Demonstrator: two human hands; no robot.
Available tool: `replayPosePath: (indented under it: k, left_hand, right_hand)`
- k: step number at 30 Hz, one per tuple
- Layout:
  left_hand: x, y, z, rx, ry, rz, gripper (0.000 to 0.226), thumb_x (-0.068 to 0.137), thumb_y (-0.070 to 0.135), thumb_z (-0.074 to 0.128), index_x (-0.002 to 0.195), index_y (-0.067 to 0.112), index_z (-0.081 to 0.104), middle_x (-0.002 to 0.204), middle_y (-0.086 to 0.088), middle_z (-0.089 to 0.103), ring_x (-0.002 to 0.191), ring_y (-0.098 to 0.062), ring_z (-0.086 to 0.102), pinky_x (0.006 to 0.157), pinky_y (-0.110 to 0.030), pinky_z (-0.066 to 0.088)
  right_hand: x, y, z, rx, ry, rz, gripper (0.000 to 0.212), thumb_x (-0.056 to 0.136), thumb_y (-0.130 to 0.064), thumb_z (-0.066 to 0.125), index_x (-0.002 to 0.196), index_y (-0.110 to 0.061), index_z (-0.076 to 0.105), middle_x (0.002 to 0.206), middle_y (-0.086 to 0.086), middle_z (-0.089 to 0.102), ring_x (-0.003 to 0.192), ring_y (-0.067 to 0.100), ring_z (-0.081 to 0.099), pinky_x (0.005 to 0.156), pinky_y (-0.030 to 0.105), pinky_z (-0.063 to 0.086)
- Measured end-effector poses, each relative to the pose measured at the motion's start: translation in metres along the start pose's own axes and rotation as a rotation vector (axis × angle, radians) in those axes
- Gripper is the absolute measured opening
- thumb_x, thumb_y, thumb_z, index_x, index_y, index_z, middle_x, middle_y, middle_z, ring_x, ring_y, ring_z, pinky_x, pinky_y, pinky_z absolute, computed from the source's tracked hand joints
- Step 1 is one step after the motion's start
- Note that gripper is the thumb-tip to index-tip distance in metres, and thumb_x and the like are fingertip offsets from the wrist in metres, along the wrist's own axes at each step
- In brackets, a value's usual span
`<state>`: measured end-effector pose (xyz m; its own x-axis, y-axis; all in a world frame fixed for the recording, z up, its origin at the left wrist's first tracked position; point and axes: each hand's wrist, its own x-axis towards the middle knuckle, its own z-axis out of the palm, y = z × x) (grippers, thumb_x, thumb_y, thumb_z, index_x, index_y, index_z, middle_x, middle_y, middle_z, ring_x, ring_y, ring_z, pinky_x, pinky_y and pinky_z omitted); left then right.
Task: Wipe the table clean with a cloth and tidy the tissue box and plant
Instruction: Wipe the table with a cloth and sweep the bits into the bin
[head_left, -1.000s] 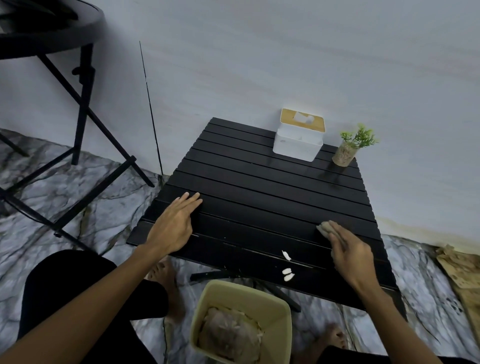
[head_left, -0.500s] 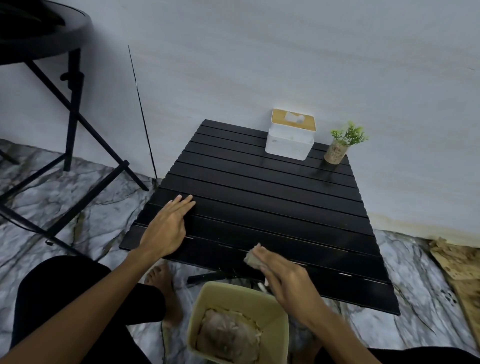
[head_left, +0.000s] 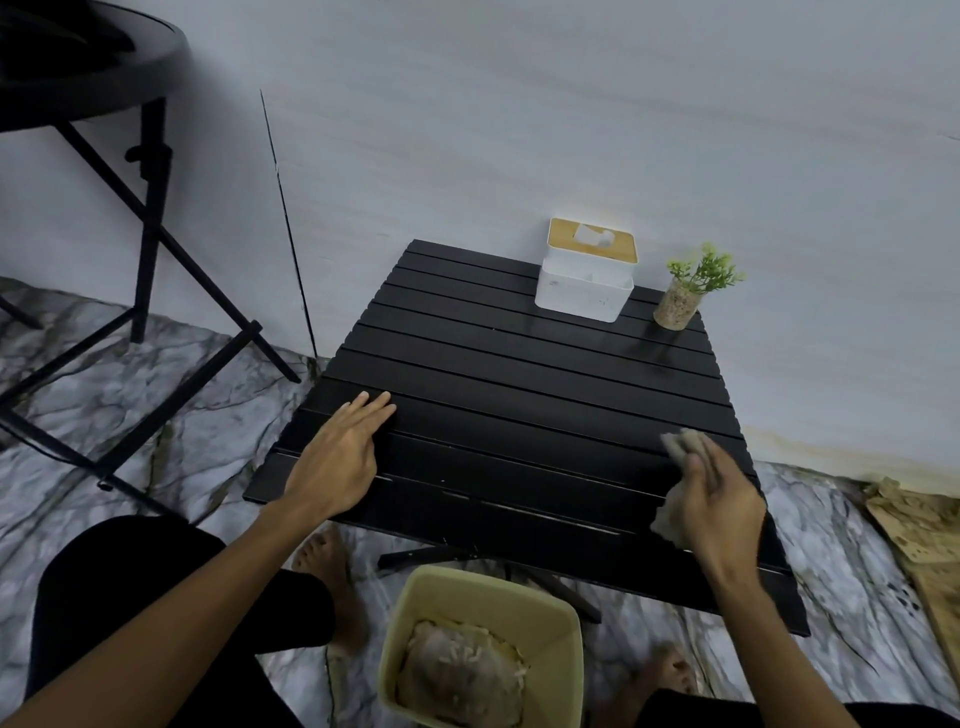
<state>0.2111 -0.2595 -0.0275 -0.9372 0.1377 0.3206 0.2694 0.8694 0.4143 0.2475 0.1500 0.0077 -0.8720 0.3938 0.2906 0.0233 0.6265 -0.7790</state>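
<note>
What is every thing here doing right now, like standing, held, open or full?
left hand: flat on the table, fingers straight.
right hand: grips the cloth at the table's right edge.
cloth: bunched in the right hand.
tissue box: upright, lid on, tissue poking out.
plant: upright in its pot, apart from the box.
bin: open, partly filled with crumpled material.

Person, seen from their own head height. Left forearm (head_left: 171, 618) and right forearm (head_left: 769, 629) bare from frame edge to wrist. Left hand (head_left: 337, 462) and right hand (head_left: 722, 504) bare too. Black trousers (head_left: 130, 597), plain matte cloth, on both legs. Left foot (head_left: 332, 571) and right foot (head_left: 670, 670) bare, the right one dim.
</note>
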Motion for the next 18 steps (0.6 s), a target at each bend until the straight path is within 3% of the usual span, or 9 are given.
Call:
replayPosePath:
  k: [4, 11, 15, 18]
  left_hand:
    - [0.000, -0.001, 0.001, 0.002, 0.004, 0.008, 0.051, 0.093, -0.005, 0.042, 0.142, 0.009, 0.046, 0.151, -0.002, 0.039, 0.145, -0.017, 0.025, 0.118, -0.026, 0.010]
    - [0.000, -0.003, 0.002, 0.006, 0.008, 0.032, 0.051, 0.091, -0.005, 0.044, 0.141, 0.008, 0.047, 0.150, -0.004, 0.041, 0.144, -0.018, 0.027, 0.118, -0.028, 0.013]
    - [0.000, -0.003, 0.001, -0.001, 0.010, 0.025, 0.050, 0.092, -0.004, 0.045, 0.141, 0.008, 0.047, 0.150, -0.002, 0.041, 0.144, -0.016, 0.026, 0.118, -0.022, 0.009]
    - [0.001, -0.003, 0.001, 0.007, 0.045, -0.033, 0.047, 0.093, -0.001, 0.047, 0.139, 0.006, 0.048, 0.148, -0.005, 0.045, 0.142, -0.018, 0.031, 0.118, -0.023, 0.011]
  right_hand:
    - [0.029, 0.028, 0.021, -0.296, -0.046, 0.112, 0.041, 0.104, -0.025, 0.049, 0.142, -0.010, 0.050, 0.136, 0.020, 0.059, 0.131, 0.043, 0.051, 0.104, 0.056, 0.046]
    - [0.029, -0.031, 0.099, -0.266, -0.010, 0.091, 0.034, 0.102, -0.010, 0.048, 0.135, -0.006, 0.052, 0.132, 0.017, 0.057, 0.117, 0.036, 0.060, 0.095, 0.051, 0.053]
    - [0.013, -0.095, 0.179, -0.256, -0.215, -0.061, 0.040, 0.102, -0.009, 0.044, 0.142, -0.010, 0.048, 0.147, 0.010, 0.049, 0.138, 0.027, 0.044, 0.106, 0.043, 0.044]
    - [-0.005, -0.135, 0.227, -0.241, -0.440, -0.239, 0.048, 0.104, -0.007, 0.043, 0.151, -0.009, 0.039, 0.158, 0.012, 0.038, 0.149, 0.028, 0.031, 0.115, 0.047, 0.038]
